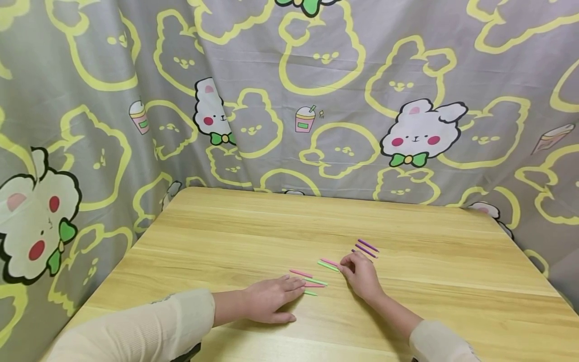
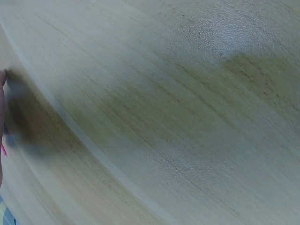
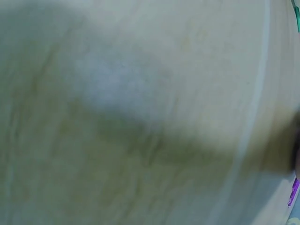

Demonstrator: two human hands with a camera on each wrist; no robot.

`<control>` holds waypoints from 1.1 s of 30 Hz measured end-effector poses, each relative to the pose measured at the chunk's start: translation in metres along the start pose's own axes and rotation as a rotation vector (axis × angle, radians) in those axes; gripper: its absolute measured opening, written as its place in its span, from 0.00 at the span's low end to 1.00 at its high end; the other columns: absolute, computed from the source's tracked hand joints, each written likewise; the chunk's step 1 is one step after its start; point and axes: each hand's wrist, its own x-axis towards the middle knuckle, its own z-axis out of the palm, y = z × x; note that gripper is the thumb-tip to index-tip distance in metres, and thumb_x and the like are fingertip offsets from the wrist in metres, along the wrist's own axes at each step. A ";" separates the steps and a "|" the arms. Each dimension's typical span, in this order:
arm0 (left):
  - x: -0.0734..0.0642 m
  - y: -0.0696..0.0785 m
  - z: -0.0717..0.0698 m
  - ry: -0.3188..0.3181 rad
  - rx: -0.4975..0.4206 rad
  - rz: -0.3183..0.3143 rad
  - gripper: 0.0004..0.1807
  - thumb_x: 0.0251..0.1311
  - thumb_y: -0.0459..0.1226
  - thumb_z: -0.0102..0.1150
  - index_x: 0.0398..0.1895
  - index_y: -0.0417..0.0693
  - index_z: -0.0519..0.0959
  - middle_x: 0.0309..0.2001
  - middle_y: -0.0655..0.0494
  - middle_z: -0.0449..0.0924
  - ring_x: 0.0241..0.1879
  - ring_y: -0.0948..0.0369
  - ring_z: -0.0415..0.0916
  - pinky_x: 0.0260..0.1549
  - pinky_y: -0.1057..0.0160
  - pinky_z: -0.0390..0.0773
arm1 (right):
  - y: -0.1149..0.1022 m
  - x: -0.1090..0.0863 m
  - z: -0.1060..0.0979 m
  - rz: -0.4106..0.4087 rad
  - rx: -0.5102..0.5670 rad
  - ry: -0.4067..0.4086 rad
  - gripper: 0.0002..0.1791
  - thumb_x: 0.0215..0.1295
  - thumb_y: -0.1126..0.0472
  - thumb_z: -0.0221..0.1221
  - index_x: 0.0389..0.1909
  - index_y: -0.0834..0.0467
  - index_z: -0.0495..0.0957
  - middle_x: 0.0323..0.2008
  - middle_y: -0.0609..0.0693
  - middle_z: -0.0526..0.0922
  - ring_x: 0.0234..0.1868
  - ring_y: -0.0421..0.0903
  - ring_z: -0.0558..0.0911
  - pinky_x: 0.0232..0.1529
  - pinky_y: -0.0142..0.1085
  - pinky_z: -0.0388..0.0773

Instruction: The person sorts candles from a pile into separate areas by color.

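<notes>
My left hand (image 1: 271, 299) lies palm down on the table with fingers extended. Its fingertips touch a small group of thin pen-like sticks: a pink stick (image 1: 300, 273), a green stick (image 1: 316, 282), and another pink and green pair partly under the fingers. My right hand (image 1: 362, 276) has curled fingers, thumb and index close together at the right ends of a pink stick (image 1: 329, 262) and a green stick (image 1: 328, 265). Whether it pinches one is hidden. Just beyond it lie purple sticks (image 1: 368, 245), one mostly covered by the hand. The right wrist view catches a purple stick (image 3: 293, 193) at its edge.
The wooden table (image 1: 226, 226) carries the sticks near its middle. A grey patterned curtain (image 1: 253, 50) hangs along the far edge and the left side. Both wrist views are mostly bare tabletop.
</notes>
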 end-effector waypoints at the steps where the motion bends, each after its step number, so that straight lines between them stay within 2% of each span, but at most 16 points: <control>1: 0.000 0.000 0.000 0.002 0.002 0.001 0.33 0.66 0.53 0.44 0.64 0.38 0.65 0.66 0.45 0.64 0.66 0.56 0.62 0.65 0.57 0.64 | 0.000 0.000 0.000 0.007 -0.007 -0.001 0.04 0.51 0.70 0.65 0.25 0.62 0.78 0.25 0.49 0.75 0.26 0.37 0.69 0.26 0.26 0.70; 7: 0.000 0.000 0.000 0.010 0.008 0.001 0.33 0.66 0.54 0.43 0.64 0.38 0.65 0.66 0.45 0.64 0.66 0.56 0.62 0.64 0.57 0.66 | -0.002 0.001 0.001 0.015 -0.062 -0.008 0.05 0.53 0.68 0.64 0.23 0.61 0.76 0.25 0.49 0.75 0.28 0.40 0.71 0.30 0.33 0.73; 10: 0.000 0.000 0.000 0.003 -0.002 -0.004 0.33 0.66 0.54 0.43 0.64 0.38 0.65 0.66 0.45 0.63 0.66 0.56 0.62 0.64 0.57 0.65 | -0.002 0.001 0.002 -0.011 -0.092 0.009 0.06 0.52 0.68 0.64 0.22 0.61 0.76 0.24 0.49 0.75 0.30 0.44 0.74 0.40 0.41 0.78; 13: 0.000 0.000 0.000 -0.003 -0.009 -0.008 0.33 0.66 0.54 0.43 0.64 0.38 0.65 0.67 0.45 0.63 0.66 0.56 0.62 0.65 0.57 0.65 | -0.002 0.001 0.003 -0.033 -0.100 0.028 0.07 0.52 0.69 0.64 0.21 0.61 0.75 0.24 0.49 0.75 0.34 0.50 0.78 0.49 0.48 0.77; 17: -0.001 0.000 0.001 0.001 -0.003 -0.009 0.33 0.66 0.54 0.43 0.64 0.38 0.65 0.67 0.45 0.63 0.67 0.56 0.62 0.65 0.57 0.64 | -0.003 0.001 0.003 -0.039 -0.102 0.036 0.07 0.52 0.69 0.64 0.21 0.61 0.75 0.23 0.50 0.75 0.41 0.56 0.80 0.55 0.50 0.74; 22: -0.001 0.001 0.001 0.003 0.000 -0.010 0.33 0.66 0.54 0.43 0.64 0.38 0.64 0.67 0.46 0.63 0.67 0.56 0.62 0.65 0.57 0.64 | -0.004 0.001 0.002 -0.034 -0.102 0.016 0.07 0.53 0.70 0.63 0.21 0.62 0.75 0.23 0.50 0.75 0.42 0.57 0.80 0.57 0.51 0.72; 24: -0.001 0.001 0.001 0.000 -0.003 -0.013 0.33 0.66 0.54 0.42 0.65 0.39 0.64 0.67 0.46 0.63 0.67 0.56 0.62 0.65 0.57 0.64 | -0.004 0.001 0.001 -0.035 -0.110 0.011 0.07 0.53 0.70 0.63 0.21 0.61 0.75 0.23 0.50 0.75 0.39 0.55 0.80 0.57 0.50 0.73; 27: -0.001 0.001 0.001 -0.008 -0.011 -0.017 0.33 0.67 0.54 0.42 0.65 0.39 0.64 0.67 0.46 0.62 0.67 0.56 0.61 0.65 0.57 0.64 | -0.004 0.002 0.001 -0.030 -0.115 0.004 0.06 0.54 0.69 0.63 0.22 0.61 0.75 0.23 0.49 0.74 0.31 0.48 0.77 0.44 0.42 0.79; 29: -0.001 0.001 0.002 -0.011 -0.014 -0.020 0.33 0.67 0.54 0.42 0.65 0.39 0.64 0.67 0.46 0.62 0.67 0.56 0.61 0.66 0.57 0.63 | -0.004 0.003 0.001 -0.023 -0.113 0.003 0.06 0.54 0.69 0.63 0.22 0.61 0.76 0.23 0.48 0.73 0.28 0.43 0.72 0.33 0.35 0.76; 31: -0.001 0.000 0.002 -0.014 -0.017 -0.022 0.33 0.67 0.54 0.42 0.65 0.39 0.64 0.67 0.45 0.62 0.67 0.56 0.61 0.66 0.57 0.63 | -0.004 0.004 0.000 -0.014 -0.105 0.000 0.06 0.55 0.68 0.62 0.22 0.62 0.76 0.23 0.48 0.73 0.26 0.40 0.68 0.26 0.31 0.69; 33: -0.001 0.000 0.002 -0.015 -0.017 -0.022 0.33 0.67 0.54 0.42 0.65 0.39 0.64 0.67 0.45 0.62 0.67 0.56 0.61 0.66 0.57 0.63 | -0.004 0.006 0.000 -0.014 -0.098 0.001 0.05 0.55 0.68 0.62 0.23 0.62 0.76 0.23 0.49 0.73 0.27 0.40 0.68 0.26 0.30 0.68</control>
